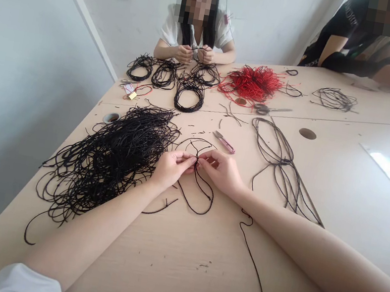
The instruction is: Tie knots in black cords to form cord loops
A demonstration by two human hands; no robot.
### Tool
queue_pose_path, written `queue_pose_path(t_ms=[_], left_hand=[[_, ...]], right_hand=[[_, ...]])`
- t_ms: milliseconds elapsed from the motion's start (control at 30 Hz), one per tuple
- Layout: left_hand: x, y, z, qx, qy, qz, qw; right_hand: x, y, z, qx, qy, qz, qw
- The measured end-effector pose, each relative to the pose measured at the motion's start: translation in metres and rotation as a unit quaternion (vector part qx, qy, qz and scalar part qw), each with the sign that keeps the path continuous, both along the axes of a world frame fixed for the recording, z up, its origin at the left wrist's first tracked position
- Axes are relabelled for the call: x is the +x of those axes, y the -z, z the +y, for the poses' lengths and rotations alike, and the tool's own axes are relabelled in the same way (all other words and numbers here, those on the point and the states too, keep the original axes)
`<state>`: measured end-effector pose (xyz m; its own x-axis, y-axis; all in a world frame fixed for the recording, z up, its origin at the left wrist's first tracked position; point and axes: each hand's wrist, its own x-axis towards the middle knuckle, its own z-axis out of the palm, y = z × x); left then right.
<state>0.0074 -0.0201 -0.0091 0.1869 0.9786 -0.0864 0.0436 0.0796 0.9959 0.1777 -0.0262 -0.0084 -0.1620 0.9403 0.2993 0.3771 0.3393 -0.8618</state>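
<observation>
Black cord [212, 200] is pinched at a small crossing between the fingertips of the left hand [171, 164] and right hand [222, 171], its loop lying over the pale tabletop [177, 264]. Work appears to be at a knotting or adjusting step; the next move calls for a steady grip on both sides. Around it: one loose black heap [120, 143], four black coils [187, 110], one red bundle [256, 84], one pair of scissors [262, 109] and one pair of snips [228, 145]
</observation>
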Motion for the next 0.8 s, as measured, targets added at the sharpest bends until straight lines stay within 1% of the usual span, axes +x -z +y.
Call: queue_pose_path(t_ms=[167,333,400,533,633,800], left_hand=[[0.0005,-0.0024,-0.0011,0.022,0.004,0.039,0.999],[0.0017,-0.0069,-0.0042,0.035,0.006,0.111,0.993],[0.0017,-0.0064,-0.0039,0.015,0.002,0.091,0.996],[0.0010,-0.0024,-0.0011,-0.028,-0.005,0.016,0.999],[0.0009,-0.0008,-0.0003,-0.036,-0.005,0.004,0.999],[0.0033,-0.0022,-0.0028,-0.045,-0.002,0.007,0.999]], right_hand=[[0.0014,-0.0007,0.0000,-0.004,0.023,-0.019,1.000],[0.0018,-0.0017,-0.0006,-0.014,0.035,-0.027,0.999],[0.0014,-0.0021,-0.0011,-0.012,0.038,-0.029,0.999],[0.0004,-0.0023,-0.0020,-0.019,0.035,-0.034,0.999],[-0.0003,-0.0020,-0.0025,-0.023,0.028,-0.032,0.999],[0.0000,-0.0014,-0.0032,-0.017,0.012,-0.033,0.999]])
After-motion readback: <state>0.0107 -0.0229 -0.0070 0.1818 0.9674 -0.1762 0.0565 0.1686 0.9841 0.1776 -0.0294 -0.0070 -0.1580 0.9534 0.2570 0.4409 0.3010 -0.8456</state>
